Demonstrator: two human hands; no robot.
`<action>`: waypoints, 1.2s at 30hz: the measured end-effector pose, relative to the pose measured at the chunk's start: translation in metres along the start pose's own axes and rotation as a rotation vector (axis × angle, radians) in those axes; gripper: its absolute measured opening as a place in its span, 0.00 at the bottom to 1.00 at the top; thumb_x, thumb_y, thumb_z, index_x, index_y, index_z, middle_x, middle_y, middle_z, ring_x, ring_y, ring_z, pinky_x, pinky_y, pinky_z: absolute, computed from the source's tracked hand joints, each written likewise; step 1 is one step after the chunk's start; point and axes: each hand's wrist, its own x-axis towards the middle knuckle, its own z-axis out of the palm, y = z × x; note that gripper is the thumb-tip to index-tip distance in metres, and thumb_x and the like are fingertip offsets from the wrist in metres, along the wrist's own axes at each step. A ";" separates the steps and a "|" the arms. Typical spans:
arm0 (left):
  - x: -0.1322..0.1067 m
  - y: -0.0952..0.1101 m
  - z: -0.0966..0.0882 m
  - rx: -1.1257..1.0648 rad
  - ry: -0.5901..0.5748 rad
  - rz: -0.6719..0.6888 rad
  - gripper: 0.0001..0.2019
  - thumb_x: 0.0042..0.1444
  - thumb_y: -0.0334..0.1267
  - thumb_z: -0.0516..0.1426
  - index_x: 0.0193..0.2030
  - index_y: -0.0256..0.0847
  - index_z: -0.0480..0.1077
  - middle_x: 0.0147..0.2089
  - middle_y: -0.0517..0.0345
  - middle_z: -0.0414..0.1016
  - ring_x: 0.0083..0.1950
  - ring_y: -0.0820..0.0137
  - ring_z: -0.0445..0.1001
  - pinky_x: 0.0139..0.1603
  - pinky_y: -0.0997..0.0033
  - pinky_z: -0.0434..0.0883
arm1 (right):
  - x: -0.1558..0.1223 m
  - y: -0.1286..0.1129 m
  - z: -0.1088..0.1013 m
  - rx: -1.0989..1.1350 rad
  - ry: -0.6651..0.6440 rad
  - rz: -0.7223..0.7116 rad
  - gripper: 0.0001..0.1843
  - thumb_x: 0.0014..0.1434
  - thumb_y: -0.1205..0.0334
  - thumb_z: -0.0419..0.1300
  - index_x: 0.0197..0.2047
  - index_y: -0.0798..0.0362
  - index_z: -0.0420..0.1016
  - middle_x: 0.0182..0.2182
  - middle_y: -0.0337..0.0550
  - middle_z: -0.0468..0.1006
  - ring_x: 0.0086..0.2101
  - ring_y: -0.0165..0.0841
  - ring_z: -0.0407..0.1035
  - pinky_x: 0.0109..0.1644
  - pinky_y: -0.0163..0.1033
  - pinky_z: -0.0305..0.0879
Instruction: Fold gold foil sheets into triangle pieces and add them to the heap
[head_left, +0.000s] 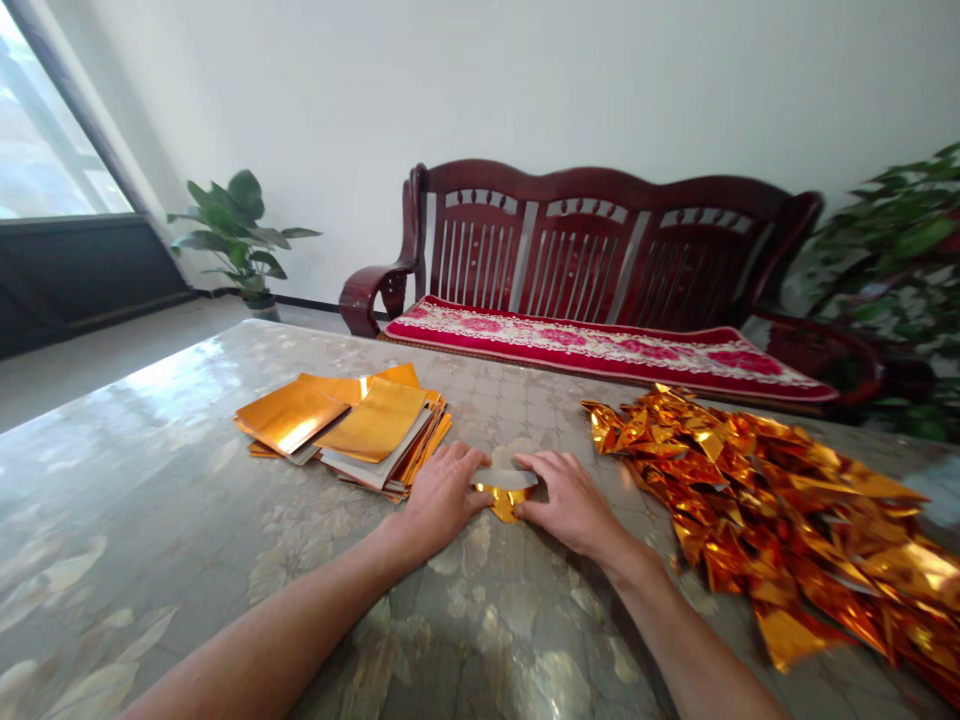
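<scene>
My left hand and my right hand rest palm down on the table, pressed together on a small piece of gold foil paper that lies between them. Its white back faces up and a gold corner points toward me. Both hands have their fingers bent and pinch the paper's edges. A fanned stack of flat gold foil sheets lies just left of my left hand. A large heap of folded gold foil pieces spreads to the right of my right hand.
The table has a glossy marbled floral top. Behind it stands a dark red wooden bench with a red patterned cushion. A potted plant stands at the back left by a window, and more leafy plants at the right.
</scene>
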 end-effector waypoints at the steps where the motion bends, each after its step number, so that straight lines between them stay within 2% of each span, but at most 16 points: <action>1: 0.001 0.000 -0.001 0.012 -0.009 -0.019 0.20 0.54 0.43 0.65 0.52 0.42 0.71 0.48 0.54 0.74 0.51 0.60 0.72 0.49 0.65 0.67 | 0.001 0.000 -0.001 -0.002 -0.012 0.004 0.31 0.50 0.60 0.68 0.59 0.50 0.72 0.50 0.45 0.76 0.50 0.42 0.64 0.54 0.44 0.60; 5: 0.006 -0.001 -0.004 0.004 -0.064 -0.083 0.23 0.52 0.45 0.65 0.55 0.43 0.70 0.48 0.54 0.74 0.50 0.61 0.73 0.47 0.67 0.67 | 0.002 0.000 -0.002 0.004 -0.057 0.020 0.30 0.48 0.59 0.68 0.57 0.48 0.74 0.48 0.44 0.76 0.48 0.42 0.64 0.52 0.43 0.59; 10: 0.009 -0.003 -0.005 -0.037 -0.109 -0.135 0.16 0.49 0.44 0.66 0.44 0.44 0.73 0.42 0.57 0.73 0.44 0.63 0.74 0.41 0.70 0.66 | 0.004 0.000 -0.002 0.051 -0.061 0.040 0.22 0.45 0.59 0.70 0.46 0.46 0.78 0.43 0.41 0.75 0.45 0.40 0.64 0.48 0.41 0.59; 13: 0.011 -0.003 -0.004 -0.078 -0.088 -0.129 0.14 0.48 0.43 0.67 0.40 0.43 0.72 0.40 0.59 0.73 0.42 0.65 0.73 0.37 0.71 0.63 | 0.005 0.000 0.000 0.097 -0.030 0.072 0.18 0.44 0.61 0.70 0.40 0.48 0.77 0.40 0.41 0.75 0.43 0.39 0.65 0.45 0.40 0.59; 17: 0.012 -0.004 0.003 -0.157 -0.065 -0.084 0.10 0.49 0.40 0.66 0.36 0.43 0.72 0.35 0.62 0.74 0.38 0.68 0.72 0.35 0.73 0.60 | 0.006 0.006 0.005 0.207 -0.009 0.123 0.16 0.45 0.66 0.66 0.40 0.49 0.77 0.36 0.39 0.76 0.41 0.37 0.67 0.43 0.38 0.60; 25: 0.008 -0.009 0.012 -0.234 -0.008 -0.026 0.01 0.54 0.33 0.62 0.32 0.41 0.74 0.33 0.61 0.74 0.37 0.69 0.71 0.35 0.73 0.62 | 0.003 0.015 0.005 0.191 0.010 0.011 0.07 0.52 0.66 0.64 0.36 0.46 0.81 0.33 0.38 0.77 0.40 0.36 0.68 0.46 0.40 0.60; 30: 0.001 -0.005 0.009 -0.134 0.034 0.060 0.03 0.58 0.33 0.60 0.33 0.41 0.73 0.36 0.59 0.74 0.41 0.68 0.71 0.41 0.71 0.64 | -0.002 0.010 0.006 0.164 0.073 -0.040 0.07 0.57 0.67 0.62 0.34 0.46 0.81 0.33 0.39 0.77 0.41 0.36 0.69 0.46 0.41 0.62; 36: -0.005 0.002 0.006 0.141 0.016 0.190 0.09 0.67 0.38 0.53 0.35 0.42 0.71 0.38 0.57 0.73 0.42 0.66 0.69 0.43 0.68 0.64 | -0.012 0.009 0.008 0.006 0.138 -0.174 0.06 0.63 0.64 0.61 0.37 0.47 0.80 0.34 0.41 0.76 0.40 0.37 0.67 0.43 0.39 0.63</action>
